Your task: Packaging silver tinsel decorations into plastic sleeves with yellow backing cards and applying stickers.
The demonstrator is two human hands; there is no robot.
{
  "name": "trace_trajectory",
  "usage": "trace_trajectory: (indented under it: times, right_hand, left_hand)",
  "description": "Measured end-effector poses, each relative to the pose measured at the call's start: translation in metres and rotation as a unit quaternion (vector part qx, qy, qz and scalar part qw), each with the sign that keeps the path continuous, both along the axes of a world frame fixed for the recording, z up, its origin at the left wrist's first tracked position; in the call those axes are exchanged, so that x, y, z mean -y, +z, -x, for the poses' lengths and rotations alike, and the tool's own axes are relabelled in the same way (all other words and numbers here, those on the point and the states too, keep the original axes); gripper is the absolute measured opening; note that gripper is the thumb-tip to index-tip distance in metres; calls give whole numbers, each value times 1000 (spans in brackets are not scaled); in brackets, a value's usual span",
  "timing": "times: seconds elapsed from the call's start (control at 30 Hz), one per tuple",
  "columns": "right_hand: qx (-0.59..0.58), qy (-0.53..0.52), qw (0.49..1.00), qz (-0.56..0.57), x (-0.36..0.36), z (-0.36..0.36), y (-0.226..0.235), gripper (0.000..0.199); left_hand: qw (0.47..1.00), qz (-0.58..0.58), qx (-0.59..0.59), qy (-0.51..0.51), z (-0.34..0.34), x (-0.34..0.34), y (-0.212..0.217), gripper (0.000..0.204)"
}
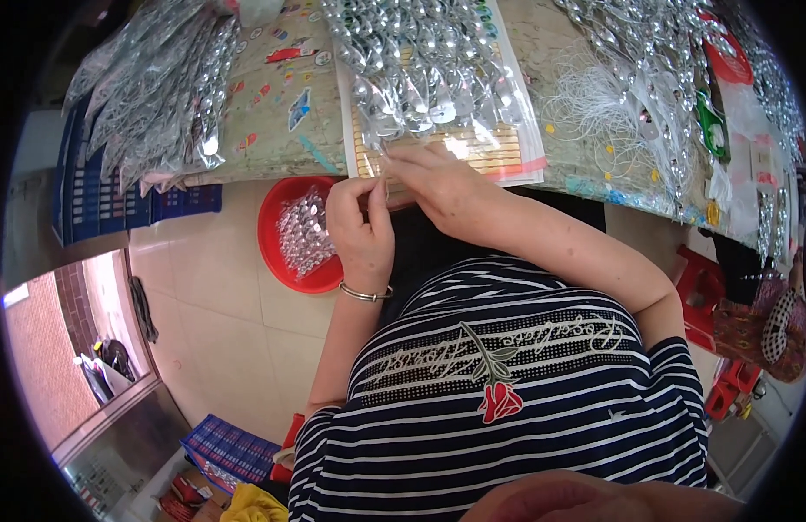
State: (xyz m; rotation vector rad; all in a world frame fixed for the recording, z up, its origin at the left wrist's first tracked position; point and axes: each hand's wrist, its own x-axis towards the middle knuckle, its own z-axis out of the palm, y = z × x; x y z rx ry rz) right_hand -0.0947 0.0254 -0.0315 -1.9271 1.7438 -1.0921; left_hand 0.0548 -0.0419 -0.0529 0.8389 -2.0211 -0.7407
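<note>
Both hands meet at the bench [281, 130] edge. My left hand [361, 228] has its grip pinched on something small and clear, too small to tell exactly what; my right hand [438, 183] has fingers pressed on the near edge of the clear packet of silver pieces [429, 78]. Red bowl [273, 228] of the same pieces sits just below left on the floor. My read: keep the pinch light, work at the packet edge, steady the packet flat with the right.
</note>
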Motion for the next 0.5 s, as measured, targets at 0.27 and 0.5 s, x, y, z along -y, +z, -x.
trace_trajectory:
  times: [0.27, 0.5]
  right_hand:
    - [110, -27, 985, -128, -65, 47, 17, 25]
    - [161, -131, 965, -159, -100, 60, 37, 30]
  left_hand:
    - [988, -152, -32, -14, -9, -6, -7, 50]
    - [975, -214, -57, -33, -8, -11, -5, 52]
